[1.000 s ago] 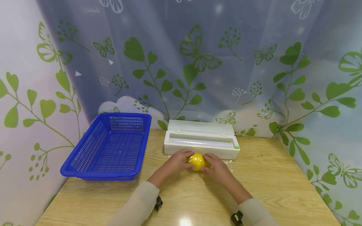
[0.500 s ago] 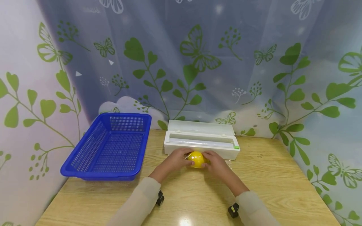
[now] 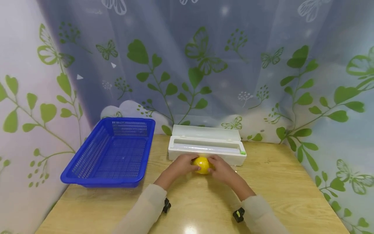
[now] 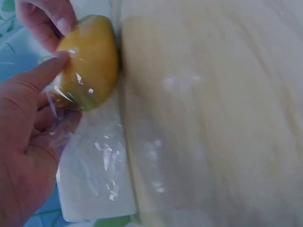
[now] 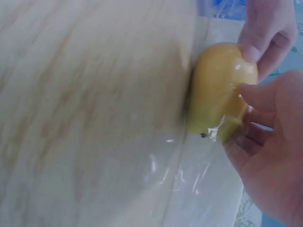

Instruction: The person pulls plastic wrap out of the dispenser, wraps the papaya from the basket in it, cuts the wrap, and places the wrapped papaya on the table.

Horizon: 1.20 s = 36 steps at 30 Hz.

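A yellow mango (image 3: 202,165) lies between both hands, just in front of a long white box (image 3: 238,159) of cling film. Clear film (image 4: 108,163) covers the mango's skin, glinting and creased, and a loose part of it spreads beside the fruit in both wrist views. The left hand (image 3: 181,165) holds the mango's left side with its thumb on the near face. From the right, the right hand (image 3: 223,169) grips the other end, thumb pressed to the film near the dark stem spot seen in the right wrist view. Fingertips behind the fruit are partly hidden.
Inside the box sits a roll (image 3: 204,148) of film, and its lid (image 3: 205,132) stands raised at the back. A blue plastic basket (image 3: 102,180) is on the left of the wooden table (image 3: 292,188). A patterned curtain (image 3: 175,58) hangs behind.
The mango has turned slightly between the hands and come a little closer to the box. Film edges that stuck out beside the hands show less now. Both forearms have shifted slightly inward.
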Each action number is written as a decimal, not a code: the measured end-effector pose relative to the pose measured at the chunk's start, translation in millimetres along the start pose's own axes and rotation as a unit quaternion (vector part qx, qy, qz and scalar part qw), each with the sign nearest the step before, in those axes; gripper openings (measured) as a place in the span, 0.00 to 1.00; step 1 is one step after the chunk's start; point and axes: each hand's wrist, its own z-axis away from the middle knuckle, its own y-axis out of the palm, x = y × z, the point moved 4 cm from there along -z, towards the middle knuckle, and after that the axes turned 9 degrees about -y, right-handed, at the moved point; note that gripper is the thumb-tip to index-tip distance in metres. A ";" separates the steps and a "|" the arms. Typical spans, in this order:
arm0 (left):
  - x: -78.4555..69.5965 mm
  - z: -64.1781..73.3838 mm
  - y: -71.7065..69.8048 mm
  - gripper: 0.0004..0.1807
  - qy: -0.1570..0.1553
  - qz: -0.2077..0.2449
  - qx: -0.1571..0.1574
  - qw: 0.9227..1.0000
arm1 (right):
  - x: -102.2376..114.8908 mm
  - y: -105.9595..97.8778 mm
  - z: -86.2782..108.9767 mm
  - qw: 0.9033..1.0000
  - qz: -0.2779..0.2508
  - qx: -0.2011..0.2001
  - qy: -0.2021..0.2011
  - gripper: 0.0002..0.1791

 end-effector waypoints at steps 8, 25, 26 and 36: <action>-16.0 8.0 -1.6 0.22 0.044 -0.088 -0.031 0.995 | 2.6 -3.6 4.7 1.000 -0.004 -0.004 0.006 0.25; -32.5 28.2 -15.4 0.26 0.055 -0.063 -0.085 0.993 | -19.1 -22.2 28.6 0.986 -0.064 -0.148 0.043 0.24; -34.8 26.8 -15.6 0.25 0.056 -0.061 -0.087 0.993 | -24.2 -25.8 31.6 0.982 -0.067 -0.172 0.039 0.23; -68.4 2.4 1.1 0.24 0.041 0.006 -0.071 0.997 | -83.3 -50.5 60.9 0.932 -0.111 -0.336 0.075 0.27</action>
